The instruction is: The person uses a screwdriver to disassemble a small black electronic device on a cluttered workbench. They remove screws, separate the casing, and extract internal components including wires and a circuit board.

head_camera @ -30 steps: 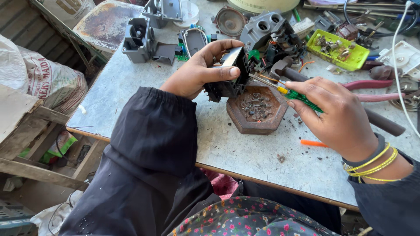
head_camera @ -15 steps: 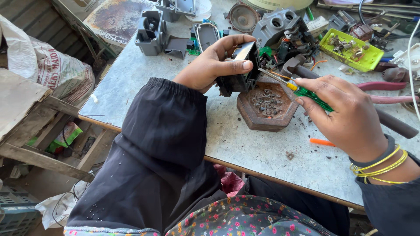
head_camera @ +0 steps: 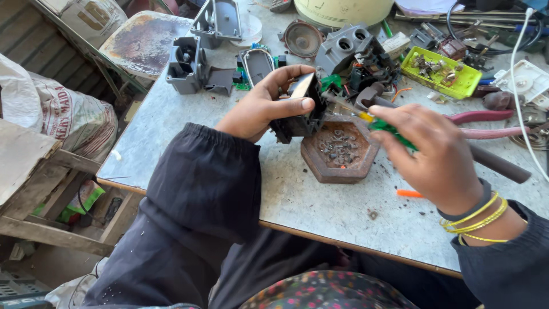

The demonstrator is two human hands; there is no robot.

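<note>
Fingers of the left hand (head_camera: pixel 260 109) clamp a boxy black plastic part (head_camera: pixel 300 111); the right hand (head_camera: pixel 434 154) grips a green-handled screwdriver (head_camera: pixel 389 127).

**Hands on black part over hexagonal dish**

Left hand (head_camera: pixel 260 106) grips a black plastic housing (head_camera: pixel 300 114) at frame centre. Right hand (head_camera: pixel 429 154) holds a green-handled screwdriver (head_camera: pixel 389 126), tip at the housing. Brown hexagonal dish (head_camera: pixel 340 151) of small screws sits just below. Yellow-green tray (head_camera: pixel 440 71) upper right; red-handled pliers (head_camera: pixel 486 123) right.
</note>
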